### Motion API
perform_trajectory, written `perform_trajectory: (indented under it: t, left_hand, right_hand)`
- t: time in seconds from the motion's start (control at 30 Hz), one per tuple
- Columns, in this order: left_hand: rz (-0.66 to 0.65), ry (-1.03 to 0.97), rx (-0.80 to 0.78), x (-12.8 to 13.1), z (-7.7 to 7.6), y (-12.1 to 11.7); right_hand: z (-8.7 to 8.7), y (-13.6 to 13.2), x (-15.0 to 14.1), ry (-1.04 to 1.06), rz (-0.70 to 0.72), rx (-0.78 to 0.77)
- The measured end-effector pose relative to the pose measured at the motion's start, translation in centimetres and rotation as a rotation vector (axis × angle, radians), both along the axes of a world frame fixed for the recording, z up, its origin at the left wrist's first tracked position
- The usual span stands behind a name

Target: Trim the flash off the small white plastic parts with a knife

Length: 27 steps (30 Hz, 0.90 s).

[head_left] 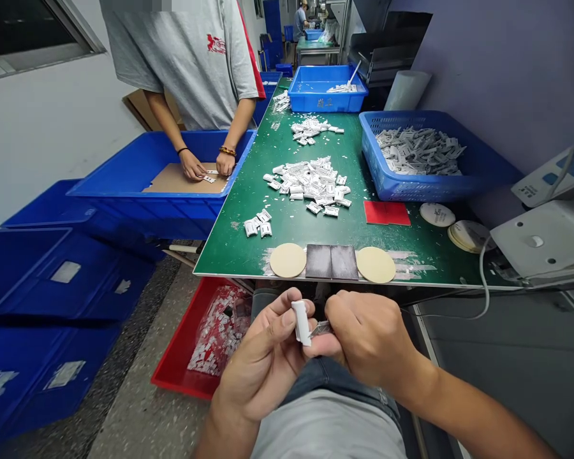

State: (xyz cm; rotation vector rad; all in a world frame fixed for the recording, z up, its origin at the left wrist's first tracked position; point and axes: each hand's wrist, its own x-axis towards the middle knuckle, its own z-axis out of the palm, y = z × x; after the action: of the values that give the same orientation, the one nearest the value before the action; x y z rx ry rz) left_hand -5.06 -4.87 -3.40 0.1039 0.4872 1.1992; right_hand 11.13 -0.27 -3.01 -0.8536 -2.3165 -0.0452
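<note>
In front of the table edge, my left hand (268, 357) pinches a small white plastic part (301, 323) upright between thumb and fingers. Close beside it, my right hand (368, 335) is closed around a thin grey blade-like tool (321, 328); its handle is hidden in the fist. The tool's tip is at the white part's lower right side. Two round yellowish discs (287, 260) and a pair of dark rectangular pads (331, 262) lie along the table's near edge. Beyond them is a pile of similar white parts (310, 180), with a few more to the left.
A blue basket (402, 188) full of white parts stands at the right, near red pads (387, 213) and a power strip (562, 169). At left, a co-worker handles parts over a blue bin (172, 199). A red bin (172, 376) with scraps sits below.
</note>
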Motion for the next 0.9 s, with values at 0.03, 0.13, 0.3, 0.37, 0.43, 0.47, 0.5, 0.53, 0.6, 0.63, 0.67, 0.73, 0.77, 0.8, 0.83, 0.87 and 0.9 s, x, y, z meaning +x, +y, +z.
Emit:
perform_trajectory:
  t: [0.03,0.13,0.3,0.37,0.43,0.47,0.5,0.53,0.6,0.63,0.67,0.73,0.77,0.8,0.83,0.87,0.9]
  left_hand:
    - [0.001,0.005,-0.004,0.0,0.0,0.0]
    - [0.003,0.028,-0.041,0.2,0.2,0.1]
    - [0.194,0.299,-0.016,0.4,0.2,0.3]
    - [0.330,0.510,0.076,0.4,0.0,0.2]
    - [0.427,0.656,0.158,0.3,-0.1,0.1]
    - [0.428,0.677,0.186,0.2,-0.2,0.1]
    - [0.396,0.664,0.201,0.1,-0.2,0.1]
    - [0.342,0.626,0.205,0.0,-0.2,0.1]
    - [0.223,0.521,0.192,-0.2,-0.2,0.2]
    - [0.194,0.472,0.180,-0.3,-0.2,0.2]
    - [0.194,0.433,0.169,-0.4,-0.2,0.3]
    - [0.221,0.397,0.148,-0.6,-0.1,0.4]
    - [0.229,0.401,0.141,-0.8,-0.1,0.4]
    - [0.229,0.416,0.138,-0.9,0.0,0.4]
    - [0.218,0.440,0.133,-1.1,0.0,0.3]
    - [0.205,0.468,0.129,-1.3,0.0,0.3]
    - [0.194,0.494,0.121,-1.4,0.0,0.2]
  right_hand:
    - [-0.1,0.0,0.0,0.001,0.005,-0.001]
    - [-0.4,-0.1,0.0,0.030,0.036,-0.013]
    - [0.1,-0.7,-0.1,0.338,0.260,-0.528]
    - [0.3,-0.9,-0.4,0.503,0.282,-0.928]
    - [0.3,-1.0,-0.9,0.685,0.323,-1.299]
    - [0.2,-1.0,-1.2,0.774,0.372,-1.462]
    - [0.1,-1.1,-1.4,0.841,0.432,-1.606]
    - [0.0,-1.1,-1.6,0.867,0.495,-1.725]
    - [-0.2,-1.3,-1.8,0.810,0.539,-1.794]
    - [-0.2,-1.4,-1.7,0.746,0.492,-1.717]
    - [-0.1,-1.5,-1.6,0.669,0.417,-1.573]
    - [0.2,-1.5,-1.1,0.503,0.256,-1.140]
    - [0.3,-1.4,-0.8,0.419,0.196,-0.902]
    - [0.4,-1.2,-0.6,0.336,0.162,-0.683]
    - [0.5,-0.9,-0.4,0.254,0.145,-0.497]
    - [0.5,-0.7,-0.3,0.176,0.131,-0.348]
    - [0.6,-0.4,-0.3,0.106,0.116,-0.237]
